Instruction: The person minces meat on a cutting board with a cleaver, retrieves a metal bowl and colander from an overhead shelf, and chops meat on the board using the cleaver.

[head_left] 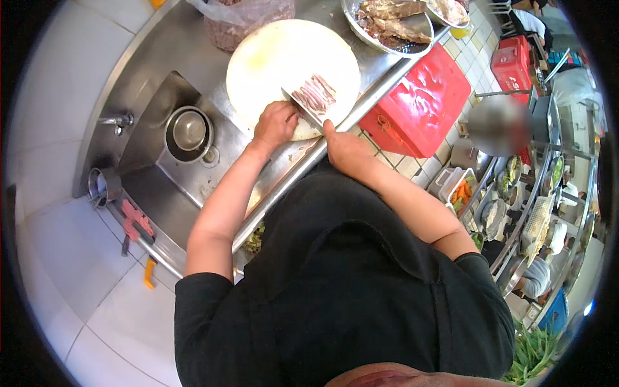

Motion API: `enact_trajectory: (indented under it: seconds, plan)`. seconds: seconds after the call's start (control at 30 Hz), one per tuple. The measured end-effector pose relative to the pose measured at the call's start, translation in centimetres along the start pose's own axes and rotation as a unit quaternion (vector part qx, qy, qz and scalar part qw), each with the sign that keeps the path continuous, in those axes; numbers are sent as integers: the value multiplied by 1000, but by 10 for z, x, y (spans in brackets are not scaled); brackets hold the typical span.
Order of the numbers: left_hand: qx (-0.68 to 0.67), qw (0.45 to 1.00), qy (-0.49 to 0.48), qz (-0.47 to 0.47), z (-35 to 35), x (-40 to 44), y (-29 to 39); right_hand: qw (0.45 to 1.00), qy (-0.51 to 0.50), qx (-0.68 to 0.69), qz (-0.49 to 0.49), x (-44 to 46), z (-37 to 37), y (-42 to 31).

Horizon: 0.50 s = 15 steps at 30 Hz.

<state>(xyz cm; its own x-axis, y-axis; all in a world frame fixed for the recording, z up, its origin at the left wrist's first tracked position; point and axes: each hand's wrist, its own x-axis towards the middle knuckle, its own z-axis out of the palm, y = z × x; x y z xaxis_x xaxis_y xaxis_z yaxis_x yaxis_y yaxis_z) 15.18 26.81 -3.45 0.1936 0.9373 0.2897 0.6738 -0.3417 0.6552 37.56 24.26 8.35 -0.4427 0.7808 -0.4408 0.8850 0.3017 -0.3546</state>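
Observation:
A round white cutting board (pixel 277 55) lies on the steel counter, overhanging toward me. On it, thin slices of meat (pixel 314 95) rest in a small row along the far side of a knife (pixel 300 107). My right hand (pixel 348 149) grips the knife by its handle at the board's near edge; the fingers cover the handle. Close beside the blade, my left hand (pixel 276 125) presses down on the board with curled fingers. Whatever lies under those fingertips is mostly hidden.
Left of the board is a steel sink (pixel 148 116) holding nested metal bowls (pixel 189 131). A plastic bag of meat (pixel 225 29) and a bowl of large meat pieces (pixel 393 26) stand behind. A red cooler (pixel 422 97) sits on the floor at right.

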Motion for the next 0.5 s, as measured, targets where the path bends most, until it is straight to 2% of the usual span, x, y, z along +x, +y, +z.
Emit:
enact_trajectory:
  seconds: [0.1, 0.17, 0.27, 0.33, 0.4, 0.47, 0.5]
  plan:
    - [0, 1000, -20, -15, 2, -5, -2, 999, 28, 36, -14, 10, 3, 9]
    - [13, 1000, -17, 4, -1, -4, 2, 998, 14, 55, 10, 9, -12, 6]
    - [17, 1000, -9, 24, 1, -1, 4, 992, 53, 110, 18, -20, -28, 12]
    - [11, 999, -37, -18, 3, 4, 3, 987, 91, 134, 10, -31, -22, 37]
    - [2, 998, -51, -32, 8, 13, 0, 978, 104, 161, 78, -46, -33, 46]
    - [-9, 997, -67, -41, 5, 24, 1, 972, 138, 175, 80, -57, -29, 64]
    - [26, 992, -115, -44, -1, 31, 2, 965, 169, 184, 82, -62, -25, 72]
